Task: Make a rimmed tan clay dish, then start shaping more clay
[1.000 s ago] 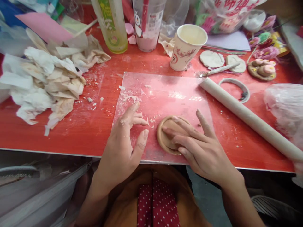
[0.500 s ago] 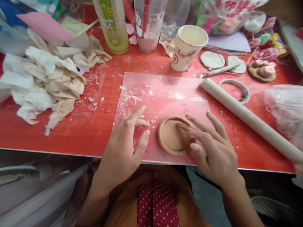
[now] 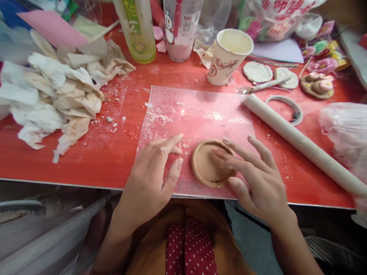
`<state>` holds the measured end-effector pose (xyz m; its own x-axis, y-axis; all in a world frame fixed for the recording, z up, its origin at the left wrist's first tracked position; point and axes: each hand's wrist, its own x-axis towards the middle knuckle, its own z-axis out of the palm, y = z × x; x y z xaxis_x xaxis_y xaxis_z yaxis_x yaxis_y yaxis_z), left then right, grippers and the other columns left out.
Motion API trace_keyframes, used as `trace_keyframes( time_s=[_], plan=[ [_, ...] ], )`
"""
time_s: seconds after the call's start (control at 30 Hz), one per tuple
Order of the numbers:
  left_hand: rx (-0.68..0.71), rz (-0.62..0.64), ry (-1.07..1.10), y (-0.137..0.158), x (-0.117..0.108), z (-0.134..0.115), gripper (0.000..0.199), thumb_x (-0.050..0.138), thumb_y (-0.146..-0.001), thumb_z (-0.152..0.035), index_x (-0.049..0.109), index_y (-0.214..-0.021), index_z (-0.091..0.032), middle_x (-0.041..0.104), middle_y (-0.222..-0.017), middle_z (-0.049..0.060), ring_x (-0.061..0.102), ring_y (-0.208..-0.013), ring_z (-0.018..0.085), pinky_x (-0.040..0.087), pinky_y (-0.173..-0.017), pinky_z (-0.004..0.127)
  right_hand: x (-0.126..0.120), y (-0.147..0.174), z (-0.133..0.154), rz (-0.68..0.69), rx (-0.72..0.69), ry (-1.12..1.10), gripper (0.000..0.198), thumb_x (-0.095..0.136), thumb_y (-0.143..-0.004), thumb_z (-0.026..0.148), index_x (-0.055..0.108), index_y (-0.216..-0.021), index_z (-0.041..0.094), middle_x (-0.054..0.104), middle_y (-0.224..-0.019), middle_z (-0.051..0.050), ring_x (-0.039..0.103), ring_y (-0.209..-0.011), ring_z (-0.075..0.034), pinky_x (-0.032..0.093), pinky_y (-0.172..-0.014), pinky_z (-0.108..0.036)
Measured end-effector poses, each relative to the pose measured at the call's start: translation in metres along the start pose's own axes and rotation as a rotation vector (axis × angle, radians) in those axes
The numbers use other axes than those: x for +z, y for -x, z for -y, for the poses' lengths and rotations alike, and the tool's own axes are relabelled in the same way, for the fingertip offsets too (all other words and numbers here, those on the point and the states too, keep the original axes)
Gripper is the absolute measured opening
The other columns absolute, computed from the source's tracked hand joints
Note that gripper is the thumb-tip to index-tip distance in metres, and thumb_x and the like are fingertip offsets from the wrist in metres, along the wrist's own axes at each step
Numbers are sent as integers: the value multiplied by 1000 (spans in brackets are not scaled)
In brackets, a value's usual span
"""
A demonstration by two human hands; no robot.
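The dish (image 3: 206, 164) lies on the sheet (image 3: 200, 101) between the loosely parted left hand (image 3: 151, 172) and the spread right hand (image 3: 258, 179), which hides some rim, with the cup (image 3: 226, 63) beyond, tube (image 3: 301, 144) right and tissues (image 3: 65, 89) left.

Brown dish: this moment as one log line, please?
left hand: open, beside dish | right hand: open, partly over dish, contact unclear | dish: on clear sheet

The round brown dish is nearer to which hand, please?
The right hand is nearer, partly over the round brown dish; the left hand is apart, to its left.
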<state>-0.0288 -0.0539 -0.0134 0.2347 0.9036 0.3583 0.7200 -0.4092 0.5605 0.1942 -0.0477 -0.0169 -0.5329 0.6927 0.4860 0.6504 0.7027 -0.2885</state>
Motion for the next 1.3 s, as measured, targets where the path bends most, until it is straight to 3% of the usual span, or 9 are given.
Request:
trace_keyframes(
  time_s=[0.1, 0.27, 0.4, 0.63, 0.77, 0.9, 1.1, 1.2, 1.3],
  plan=[
    [-6, 6, 3, 0, 0, 0, 36, 47, -91, -19, 44, -127, -20, 63, -106, 3, 56, -106, 17, 45, -98, 37, 0, -6, 0, 121, -30, -50, 17, 46, -93, 30, 57, -96, 17, 67, -115, -9, 50, -124, -24, 23, -116, -49],
    [38, 13, 1, -2, 0, 0, 29, 46, -90, -17, 51, -119, -19, 63, -106, 4, 55, -108, 18, 44, -99, 37, -4, -5, -5, 139, -7, -276, 32, 33, -97, 39, 58, -103, 21, 71, -106, -3, 52, -123, -19, 27, -114, -46],
    [54, 7, 3, -2, 0, 0, 25, 47, -89, -14, 54, -113, -15, 63, -106, 5, 55, -108, 18, 44, -99, 37, -2, -4, -7, 92, 66, -154, 25, 36, -96, 34, 55, -107, 21, 67, -115, -5, 48, -126, -21, 25, -115, -47],
    [85, 4, -4, -3, -1, -1, 24, 47, -89, -12, 57, -110, -14, 63, -104, 6, 54, -108, 19, 44, -98, 36, 0, -10, -1, 216, 36, -179, 28, 38, -95, 40, 55, -103, 19, 63, -122, -6, 43, -130, -21, 17, -117, -49],
    [83, 10, -5, -3, 0, 1, 23, 47, -88, -12, 58, -108, -13, 63, -102, 6, 54, -107, 19, 44, -98, 36, -4, -6, -4, 141, 37, -329, 27, 35, -96, 39, 56, -98, 21, 71, -104, -3, 51, -123, -19, 22, -116, -46],
    [83, 10, -2, -2, 0, 0, 23, 47, -89, -12, 58, -109, -14, 63, -102, 5, 55, -106, 19, 44, -97, 37, -2, -4, -6, 42, 159, -299, 25, 34, -97, 33, 54, -102, 20, 70, -108, -5, 50, -124, -19, 23, -115, -45],
    [90, 7, -2, -3, 0, 0, 22, 47, -89, -11, 59, -107, -13, 63, -101, 6, 54, -105, 18, 44, -96, 36, -3, -6, -6, 244, 12, -349, 23, 41, -94, 33, 58, -102, 19, 69, -112, -5, 48, -126, -20, 15, -118, -43],
    [96, 2, 3, -3, 0, 0, 22, 48, -88, -10, 59, -107, -12, 63, -101, 6, 54, -105, 18, 44, -96, 35, -6, -2, -7, 78, 88, -498, 26, 36, -96, 34, 60, -93, 24, 73, -91, 1, 59, -114, -19, 16, -118, -47],
    [97, 0, 5, -3, 0, 0, 22, 48, -88, -10, 59, -107, -12, 63, -101, 6, 54, -106, 18, 44, -97, 35, -4, 1, -9, -76, 262, -503, 30, 31, -97, 35, 59, -98, 25, 72, -98, 0, 56, -118, -21, 15, -117, -51]
  ],
)
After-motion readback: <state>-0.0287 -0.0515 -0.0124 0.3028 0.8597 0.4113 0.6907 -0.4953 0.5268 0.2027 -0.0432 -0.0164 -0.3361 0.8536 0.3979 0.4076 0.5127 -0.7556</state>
